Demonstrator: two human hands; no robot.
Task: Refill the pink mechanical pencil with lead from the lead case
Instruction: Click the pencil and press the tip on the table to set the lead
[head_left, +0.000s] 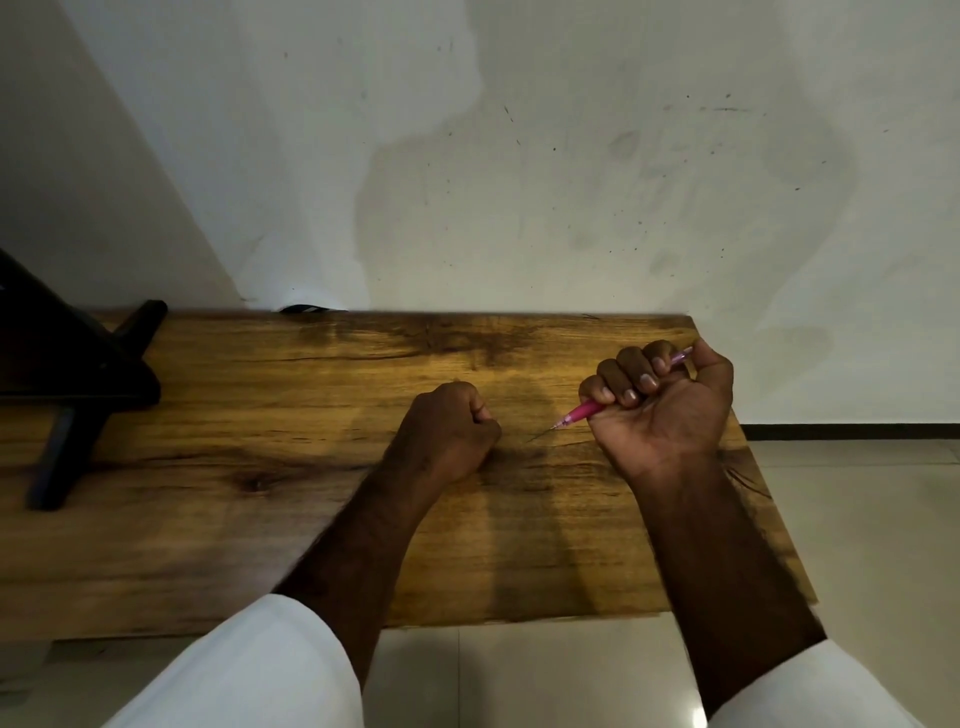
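Observation:
My right hand (667, 410) is closed in a fist around the pink mechanical pencil (583, 411), held above the right part of the wooden table (260, 415). The pencil's tip points down and to the left, and a thin dark lead sticks out of it toward the table. Its pink back end shows above my fingers near the thumb. My left hand (447, 431) rests on the table as a closed fist, a short way left of the pencil tip; I cannot tell whether it holds anything. No lead case is visible.
A black stand (67, 374) with angled legs sits on the table's far left. A white wall (519, 156) rises right behind the table's back edge. The table's right edge falls off to a pale tiled floor (857, 519).

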